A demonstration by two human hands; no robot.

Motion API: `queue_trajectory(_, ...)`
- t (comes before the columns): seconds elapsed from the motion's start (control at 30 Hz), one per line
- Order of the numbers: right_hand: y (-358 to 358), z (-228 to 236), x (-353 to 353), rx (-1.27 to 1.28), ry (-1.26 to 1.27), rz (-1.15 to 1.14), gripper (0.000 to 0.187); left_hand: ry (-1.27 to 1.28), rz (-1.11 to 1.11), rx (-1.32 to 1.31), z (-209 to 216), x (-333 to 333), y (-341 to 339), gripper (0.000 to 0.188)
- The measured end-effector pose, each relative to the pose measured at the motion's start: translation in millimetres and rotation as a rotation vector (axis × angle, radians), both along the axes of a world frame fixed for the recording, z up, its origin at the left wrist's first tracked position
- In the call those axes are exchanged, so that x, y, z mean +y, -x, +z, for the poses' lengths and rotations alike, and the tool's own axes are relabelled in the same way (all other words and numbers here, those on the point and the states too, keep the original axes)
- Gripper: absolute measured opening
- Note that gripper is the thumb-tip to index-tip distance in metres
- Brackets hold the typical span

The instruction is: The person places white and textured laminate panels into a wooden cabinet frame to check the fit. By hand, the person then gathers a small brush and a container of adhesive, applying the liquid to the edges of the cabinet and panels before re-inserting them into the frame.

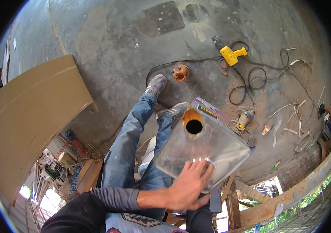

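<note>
A large square metal can [219, 143] stands tilted before me, its bare top facing up. A round dark opening in that top has orange-brown residue around it, and a coloured printed side shows at the far edge. Across the top from the left reaches my left hand [188, 186], its fingers closed at the can's wire handle, slightly blurred. Only the dark sleeve of my right arm [198, 220] shows below the can; the can and my left hand hide that hand. Beyond my shoes sits a small brown-stained pot [180, 72] on the floor.
A yellow heat gun [232, 55] lies on the concrete floor with its black cord looping about. To the right are a yellow power tool [243, 119] and scattered strips. A curved brown panel [33, 97] fills the left. A white bucket [146, 157] stands between my legs.
</note>
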State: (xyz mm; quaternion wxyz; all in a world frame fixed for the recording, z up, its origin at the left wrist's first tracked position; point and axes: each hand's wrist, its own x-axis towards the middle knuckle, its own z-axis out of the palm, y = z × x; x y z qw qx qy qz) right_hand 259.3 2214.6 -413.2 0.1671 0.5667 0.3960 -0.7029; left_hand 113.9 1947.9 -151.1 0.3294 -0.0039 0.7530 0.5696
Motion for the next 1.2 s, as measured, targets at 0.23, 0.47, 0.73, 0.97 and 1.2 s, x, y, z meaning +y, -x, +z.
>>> queue_trajectory(0.23, 2.1, 15.0, -12.2, -0.025, -0.072, -0.068, 0.056, -0.168, -0.040, -0.028, 61.9, -1.7, -7.8, 0.079)
queue_trajectory(0.47, 0.3, 16.4, -25.8, -0.049, -0.108, -0.141, 0.059, -0.084, -0.001, -0.068, 28.6, 17.7, -8.0, 0.079)
queue_trajectory(0.73, 5.3, 8.5, -32.7, -0.058, -0.163, -0.279, 0.062, 0.148, -0.002, -0.117, -83.4, 62.0, 17.5, 0.078)
queue_trajectory(0.97, -12.9, 10.7, -49.2, -0.032, -0.078, -0.215, 0.066, 0.264, 0.105, -0.136, -189.0, 73.5, 30.2, 0.080)
queue_trajectory(1.2, -37.4, 15.3, -67.3, -0.043, -0.049, -0.081, 0.061, 0.291, 0.022, -0.125, -239.6, 96.6, 44.0, 0.081)
